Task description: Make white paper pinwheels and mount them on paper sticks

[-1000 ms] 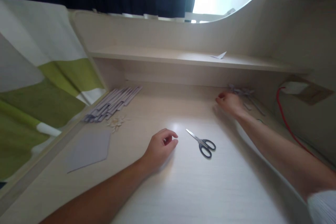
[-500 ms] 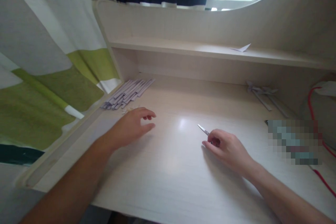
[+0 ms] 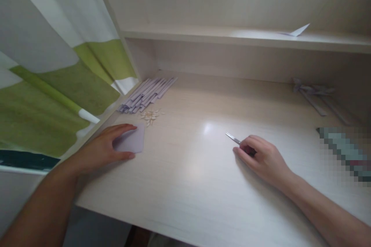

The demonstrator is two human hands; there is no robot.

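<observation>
At lower left, the left hand (image 3: 100,149) lay spread, fingers touching a grey paper sheet (image 3: 131,140). Right of centre, the right hand (image 3: 262,159) curled around scissors (image 3: 233,138) on the desk (image 3: 185,185).

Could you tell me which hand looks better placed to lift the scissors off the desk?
The right hand, probably: it already rests on the scissors, fingers curled over the handles with only the blade tips showing. The left hand lies apart, on the grey paper sheet near the desk's left edge.

The left hand (image 3: 101,148) lay on a grey sheet (image 3: 131,141); the right hand (image 3: 265,160) gripped scissors (image 3: 233,138) on the desk (image 3: 188,185).
</observation>
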